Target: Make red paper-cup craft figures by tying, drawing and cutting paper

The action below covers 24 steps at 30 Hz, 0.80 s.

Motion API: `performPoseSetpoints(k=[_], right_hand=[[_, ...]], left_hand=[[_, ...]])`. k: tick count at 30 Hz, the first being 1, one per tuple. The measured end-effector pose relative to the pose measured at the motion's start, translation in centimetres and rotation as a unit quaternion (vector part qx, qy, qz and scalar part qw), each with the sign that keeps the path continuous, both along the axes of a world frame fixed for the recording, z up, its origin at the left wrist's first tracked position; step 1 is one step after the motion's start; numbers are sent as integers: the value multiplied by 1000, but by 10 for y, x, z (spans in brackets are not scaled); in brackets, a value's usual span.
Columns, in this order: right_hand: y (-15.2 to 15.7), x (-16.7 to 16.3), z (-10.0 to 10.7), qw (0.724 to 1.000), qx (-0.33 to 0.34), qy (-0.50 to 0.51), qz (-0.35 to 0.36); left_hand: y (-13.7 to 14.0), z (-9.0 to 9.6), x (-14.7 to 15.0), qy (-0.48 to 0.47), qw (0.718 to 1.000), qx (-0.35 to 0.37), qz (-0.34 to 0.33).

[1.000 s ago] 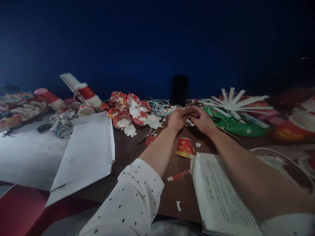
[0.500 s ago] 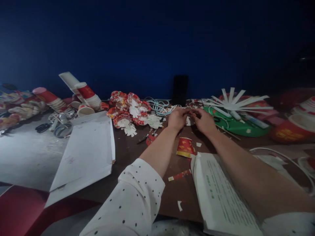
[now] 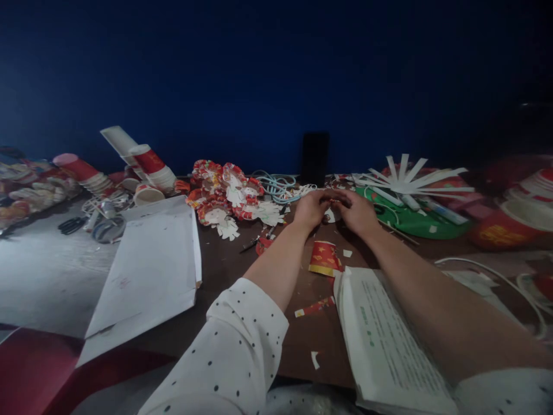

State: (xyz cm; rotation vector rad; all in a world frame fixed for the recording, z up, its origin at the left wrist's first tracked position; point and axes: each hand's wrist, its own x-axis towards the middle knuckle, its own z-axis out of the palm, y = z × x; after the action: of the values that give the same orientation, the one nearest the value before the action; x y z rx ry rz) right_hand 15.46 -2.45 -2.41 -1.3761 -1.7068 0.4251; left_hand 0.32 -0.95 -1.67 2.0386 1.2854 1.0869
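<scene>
Red-and-gold curved paper piece (image 3: pixel 324 257): just below right of centre, lying free.
Left hand (image 3: pixel 310 208), right hand (image 3: pixel 358 212): fingers curled narrow, tips close together; grip hidden, cannot tell.
Small white paper scrap (image 3: pixel 330 215): between the hands, mid-frame.
Step, judged: fine fingertip work; next calls for steady pinching.

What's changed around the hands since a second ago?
Very little: the fingers of the left hand and right hand have shifted slightly; what lies between them is mostly hidden. Nothing was visibly picked up or let go. The red-and-gold piece and the fan of white strips stayed put.
</scene>
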Motion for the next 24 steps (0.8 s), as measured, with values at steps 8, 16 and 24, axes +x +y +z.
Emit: performPoseSetpoints(k=[8,16,24], right_hand=[[-6,3,8,997,-9,-71,-15],[-6,3,8,997,-16,-69,-25],[-7,2,9,997,-13,-63,-30]], left_hand=[[-2,1,0,-30,999,-30,7],[-2,1,1,-31,999,-29,-4],[1,-5,0,-14,997,14,-71]])
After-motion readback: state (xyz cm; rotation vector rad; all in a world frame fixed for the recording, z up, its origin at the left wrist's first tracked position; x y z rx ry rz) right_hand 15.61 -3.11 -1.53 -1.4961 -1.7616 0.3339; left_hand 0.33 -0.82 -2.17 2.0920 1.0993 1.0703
